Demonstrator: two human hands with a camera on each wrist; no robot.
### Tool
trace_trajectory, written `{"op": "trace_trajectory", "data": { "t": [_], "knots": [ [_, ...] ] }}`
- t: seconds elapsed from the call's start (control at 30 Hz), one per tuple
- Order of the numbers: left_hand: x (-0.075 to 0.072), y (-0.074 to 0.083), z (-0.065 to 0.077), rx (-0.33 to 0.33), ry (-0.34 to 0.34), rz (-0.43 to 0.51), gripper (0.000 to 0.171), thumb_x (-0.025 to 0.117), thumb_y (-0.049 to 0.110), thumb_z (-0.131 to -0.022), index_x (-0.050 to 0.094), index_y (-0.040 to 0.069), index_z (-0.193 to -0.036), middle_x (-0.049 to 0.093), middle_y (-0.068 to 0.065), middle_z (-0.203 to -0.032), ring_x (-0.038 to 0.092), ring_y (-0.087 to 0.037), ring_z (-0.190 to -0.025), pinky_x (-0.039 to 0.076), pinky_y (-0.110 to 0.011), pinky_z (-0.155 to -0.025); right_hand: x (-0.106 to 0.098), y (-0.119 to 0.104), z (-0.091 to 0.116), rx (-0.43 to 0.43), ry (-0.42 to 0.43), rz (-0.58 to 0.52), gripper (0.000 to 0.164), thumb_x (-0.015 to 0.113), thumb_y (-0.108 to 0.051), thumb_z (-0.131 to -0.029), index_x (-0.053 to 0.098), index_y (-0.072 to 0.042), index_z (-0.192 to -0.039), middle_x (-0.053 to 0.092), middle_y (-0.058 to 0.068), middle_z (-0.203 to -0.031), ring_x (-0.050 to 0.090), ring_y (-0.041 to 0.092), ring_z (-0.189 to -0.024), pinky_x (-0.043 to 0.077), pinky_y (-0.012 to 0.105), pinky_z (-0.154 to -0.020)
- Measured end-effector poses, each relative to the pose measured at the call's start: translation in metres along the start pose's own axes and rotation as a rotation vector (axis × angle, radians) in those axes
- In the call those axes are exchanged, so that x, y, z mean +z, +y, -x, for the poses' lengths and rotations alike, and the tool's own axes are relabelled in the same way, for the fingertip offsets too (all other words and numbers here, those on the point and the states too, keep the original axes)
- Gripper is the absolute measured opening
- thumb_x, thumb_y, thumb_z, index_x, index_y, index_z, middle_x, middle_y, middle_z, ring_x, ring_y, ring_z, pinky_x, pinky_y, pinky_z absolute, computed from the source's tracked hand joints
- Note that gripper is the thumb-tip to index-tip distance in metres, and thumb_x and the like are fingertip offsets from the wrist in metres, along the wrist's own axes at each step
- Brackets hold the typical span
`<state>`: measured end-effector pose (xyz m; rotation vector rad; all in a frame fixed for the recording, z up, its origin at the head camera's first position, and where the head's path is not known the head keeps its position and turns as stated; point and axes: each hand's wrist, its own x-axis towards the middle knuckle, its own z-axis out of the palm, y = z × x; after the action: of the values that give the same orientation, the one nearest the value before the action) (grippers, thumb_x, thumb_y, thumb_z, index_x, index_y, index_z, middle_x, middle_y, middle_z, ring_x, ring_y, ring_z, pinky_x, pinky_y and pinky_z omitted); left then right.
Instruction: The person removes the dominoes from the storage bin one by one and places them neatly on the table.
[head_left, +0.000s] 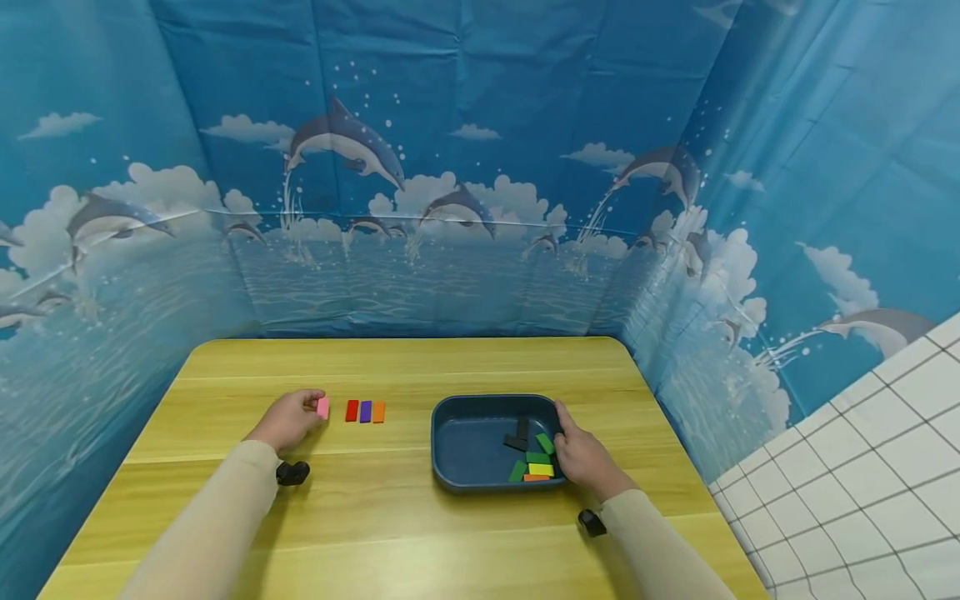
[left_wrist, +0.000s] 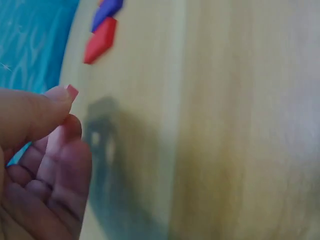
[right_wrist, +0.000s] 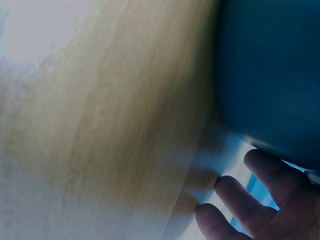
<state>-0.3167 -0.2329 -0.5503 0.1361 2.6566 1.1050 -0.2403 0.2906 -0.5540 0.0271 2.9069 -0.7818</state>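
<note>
My left hand (head_left: 288,419) pinches a small pink domino-like block (head_left: 322,407) between thumb and fingertips, at the left of the table. In the left wrist view only a corner of the block (left_wrist: 73,92) shows past the thumb. Just right of it lies a row of similar blocks: red (head_left: 352,411), purple (head_left: 365,412) and orange (head_left: 378,412). My right hand (head_left: 588,458) holds the right side of a dark blue rectangular tub (head_left: 480,486). Its fingers (right_wrist: 245,202) lie along the tub's outer wall in the right wrist view; the thumb is hidden there.
Inside the tub, at its right end, lie several loose blocks: black (head_left: 516,442), green (head_left: 537,457), yellow (head_left: 541,470) and orange (head_left: 536,477). The wooden table (head_left: 405,542) backs onto a blue dolphin-print curtain (head_left: 465,275). White tiled surface (head_left: 862,475) stands at right.
</note>
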Motion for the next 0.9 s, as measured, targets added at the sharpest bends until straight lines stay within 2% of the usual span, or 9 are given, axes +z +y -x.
{"op": "trace_trajectory", "data": {
  "t": [0.1, 0.17, 0.33, 0.47, 0.57, 0.7, 0.8, 0.83, 0.9],
  "knots": [
    [0.003, -0.004, -0.002, 0.017, -0.014, -0.074, 0.055, 0.066, 0.014, -0.104, 0.049, -0.003, -0.153, 0.06, -0.028, -0.143, 0.055, -0.048, -0.134, 0.047, -0.061, -0.109, 0.0, 0.0, 0.0, 0.001, 0.006, 0.001, 0.063, 0.035, -0.021, -0.112, 0.013, -0.01, -0.17, 0.064, 0.014, -0.083, 0.047, 0.021, -0.059, 0.043, 0.036, -0.069],
    [0.005, -0.007, -0.004, 0.033, -0.017, -0.122, 0.054, 0.067, 0.015, -0.103, 0.051, -0.003, -0.152, 0.061, -0.027, -0.143, 0.052, -0.05, -0.137, 0.042, -0.064, -0.113, 0.0, 0.0, -0.001, 0.009, -0.002, -0.002, 0.063, 0.035, -0.021, -0.112, 0.012, -0.011, -0.171, 0.055, 0.011, -0.072, 0.046, 0.022, -0.058, 0.043, 0.037, -0.068],
    [0.01, -0.01, -0.013, 0.03, -0.013, -0.173, 0.052, 0.069, 0.017, -0.102, 0.055, 0.0, -0.15, 0.058, -0.027, -0.147, 0.049, -0.051, -0.14, 0.039, -0.066, -0.115, 0.0, 0.001, -0.001, 0.005, 0.002, 0.006, 0.064, 0.036, -0.02, -0.112, 0.013, -0.01, -0.17, 0.055, 0.007, -0.074, 0.05, 0.022, -0.063, 0.046, 0.039, -0.074],
    [0.013, -0.009, -0.019, 0.015, -0.021, -0.193, 0.051, 0.067, 0.016, -0.103, 0.055, 0.003, -0.151, 0.055, -0.028, -0.146, 0.052, -0.049, -0.138, 0.041, -0.064, -0.114, 0.0, 0.002, -0.001, 0.002, 0.004, 0.011, 0.064, 0.036, -0.02, -0.111, 0.013, -0.01, -0.17, 0.064, 0.017, -0.086, 0.052, 0.023, -0.065, 0.047, 0.041, -0.075],
    [0.015, -0.007, -0.022, 0.013, -0.025, -0.226, 0.05, 0.066, 0.016, -0.104, 0.054, 0.004, -0.152, 0.057, -0.028, -0.141, 0.056, -0.046, -0.132, 0.045, -0.062, -0.111, 0.001, 0.002, -0.001, -0.008, 0.012, 0.015, 0.064, 0.037, -0.019, -0.111, 0.014, -0.009, -0.17, 0.07, 0.026, -0.115, 0.054, 0.022, -0.07, 0.047, 0.04, -0.076],
    [0.017, -0.005, -0.024, 0.014, -0.024, -0.26, 0.05, 0.064, 0.016, -0.105, 0.054, 0.004, -0.152, 0.059, -0.028, -0.137, 0.056, -0.045, -0.13, 0.046, -0.062, -0.111, 0.002, 0.002, -0.002, -0.013, 0.014, 0.019, 0.064, 0.038, -0.019, -0.111, 0.014, -0.009, -0.17, 0.069, 0.023, -0.127, 0.053, 0.021, -0.069, 0.047, 0.041, -0.078],
    [0.019, -0.003, -0.025, 0.019, -0.024, -0.273, 0.05, 0.063, 0.018, -0.106, 0.053, 0.005, -0.153, 0.058, -0.029, -0.139, 0.053, -0.047, -0.133, 0.044, -0.063, -0.112, 0.002, 0.002, -0.002, -0.008, 0.009, 0.018, 0.064, 0.037, -0.019, -0.111, 0.014, -0.009, -0.17, 0.071, 0.019, -0.114, 0.052, 0.021, -0.066, 0.047, 0.041, -0.078],
    [0.019, -0.003, -0.025, 0.018, -0.024, -0.273, 0.05, 0.063, 0.019, -0.106, 0.053, 0.006, -0.154, 0.057, -0.03, -0.141, 0.052, -0.048, -0.134, 0.043, -0.064, -0.113, 0.002, 0.002, -0.002, -0.009, 0.009, 0.019, 0.064, 0.037, -0.019, -0.111, 0.014, -0.009, -0.17, 0.071, 0.02, -0.116, 0.052, 0.021, -0.067, 0.048, 0.042, -0.079],
    [0.019, -0.003, -0.025, 0.016, -0.028, -0.271, 0.051, 0.063, 0.02, -0.106, 0.052, 0.006, -0.154, 0.053, -0.032, -0.145, 0.049, -0.051, -0.138, 0.041, -0.065, -0.114, 0.002, 0.002, -0.002, -0.016, 0.016, 0.023, 0.064, 0.038, -0.018, -0.111, 0.014, -0.008, -0.17, 0.068, 0.023, -0.13, 0.055, 0.021, -0.072, 0.048, 0.043, -0.081]
  ]
}}
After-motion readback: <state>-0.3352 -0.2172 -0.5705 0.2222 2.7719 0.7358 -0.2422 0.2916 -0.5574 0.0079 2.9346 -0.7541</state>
